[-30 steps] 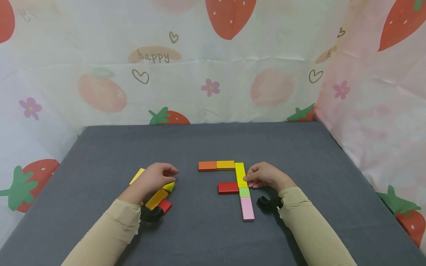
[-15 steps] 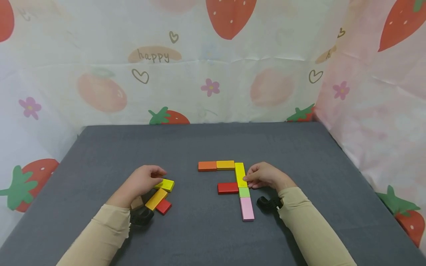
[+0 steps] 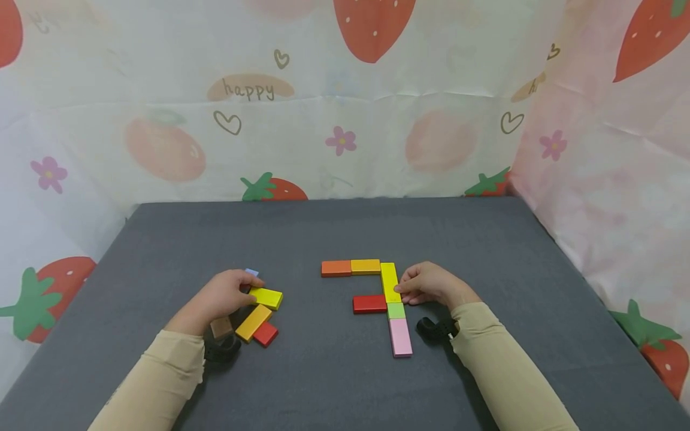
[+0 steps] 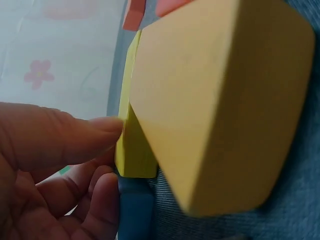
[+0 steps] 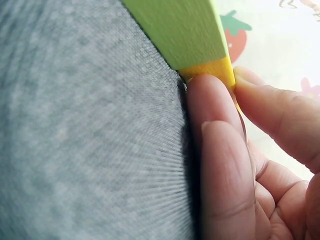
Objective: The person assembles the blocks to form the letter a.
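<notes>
My left hand (image 3: 223, 294) pinches the near end of a yellow block (image 3: 268, 298) at the left group of blocks. In the left wrist view, the thumb lies on the yellow block (image 4: 135, 150) and the fingers curl beneath. A large amber block (image 4: 185, 90) fills the foreground there. My right hand (image 3: 432, 286) holds another yellow block (image 3: 388, 281) by its right side, thumb on top and fingertips along the edge. That block joins a flat row with a green block (image 3: 396, 310), a pink block (image 3: 401, 338), a red block (image 3: 369, 304), an amber block (image 3: 365, 267) and an orange block (image 3: 336, 269).
Around the left hand lie an amber block (image 3: 253, 323), a red block (image 3: 266, 334), a brown block (image 3: 221, 327) and a pale blue block (image 3: 251, 272), partly hidden. The dark grey tabletop (image 3: 323, 377) ends at a patterned cloth backdrop (image 3: 334, 120).
My left hand has drawn back to the left and lowered onto the yellow block, uncovering the brown and pale blue blocks. The right hand stays where it was.
</notes>
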A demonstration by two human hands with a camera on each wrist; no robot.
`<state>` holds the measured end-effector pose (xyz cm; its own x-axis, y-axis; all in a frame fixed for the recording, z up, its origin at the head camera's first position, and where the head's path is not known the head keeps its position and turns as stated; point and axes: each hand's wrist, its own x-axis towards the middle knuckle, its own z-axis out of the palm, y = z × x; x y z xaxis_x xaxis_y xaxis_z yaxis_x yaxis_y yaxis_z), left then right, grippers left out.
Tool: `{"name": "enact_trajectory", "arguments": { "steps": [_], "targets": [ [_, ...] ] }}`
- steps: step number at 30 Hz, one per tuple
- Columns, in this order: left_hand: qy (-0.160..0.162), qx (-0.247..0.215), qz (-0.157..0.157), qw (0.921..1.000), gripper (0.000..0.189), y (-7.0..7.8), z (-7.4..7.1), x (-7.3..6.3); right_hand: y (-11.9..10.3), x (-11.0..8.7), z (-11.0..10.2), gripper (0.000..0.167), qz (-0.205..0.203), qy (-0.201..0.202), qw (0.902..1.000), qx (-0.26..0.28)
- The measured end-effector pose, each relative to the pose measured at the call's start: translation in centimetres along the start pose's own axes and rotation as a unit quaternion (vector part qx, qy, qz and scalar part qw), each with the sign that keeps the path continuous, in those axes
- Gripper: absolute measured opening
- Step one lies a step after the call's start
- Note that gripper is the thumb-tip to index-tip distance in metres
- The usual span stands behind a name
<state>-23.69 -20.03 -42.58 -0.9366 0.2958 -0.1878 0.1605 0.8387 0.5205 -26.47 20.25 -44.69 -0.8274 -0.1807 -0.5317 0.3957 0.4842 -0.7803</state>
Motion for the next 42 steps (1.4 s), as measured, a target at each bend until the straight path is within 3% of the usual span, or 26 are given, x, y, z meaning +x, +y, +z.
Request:
{"name": "enact_trajectory", "arguments": {
  "steps": [8,18,26,35,42],
  "targets": [
    [-0.004,0.03,0.027,0.9992,0.028,-0.17,0.09,0.24,0.0,0.04,0.01,0.018,-0.001,0.0,1.0,0.001],
    [-0.005,0.014,0.016,0.9998,0.021,0.0,0.23,0.24,0.1,0.15,-0.01,0.016,-0.002,0.007,0.9999,-0.012],
    [-0.021,0.013,0.04,0.9989,0.021,-0.14,0.1,0.12,0.21,0.25,0.1,0.017,0.0,0.014,0.9998,-0.012],
    [-0.04,-0.01,0.041,0.9983,0.012,0.03,-0.27,-0.13,0.23,0.29,0.22,0.02,0.0,0.009,0.9999,-0.006],
    [-0.016,0.002,0.048,0.9987,0.011,0.2,-0.68,-0.09,0.15,0.3,0.05,0.019,0.005,0.008,0.9999,-0.004]
  ]
}}
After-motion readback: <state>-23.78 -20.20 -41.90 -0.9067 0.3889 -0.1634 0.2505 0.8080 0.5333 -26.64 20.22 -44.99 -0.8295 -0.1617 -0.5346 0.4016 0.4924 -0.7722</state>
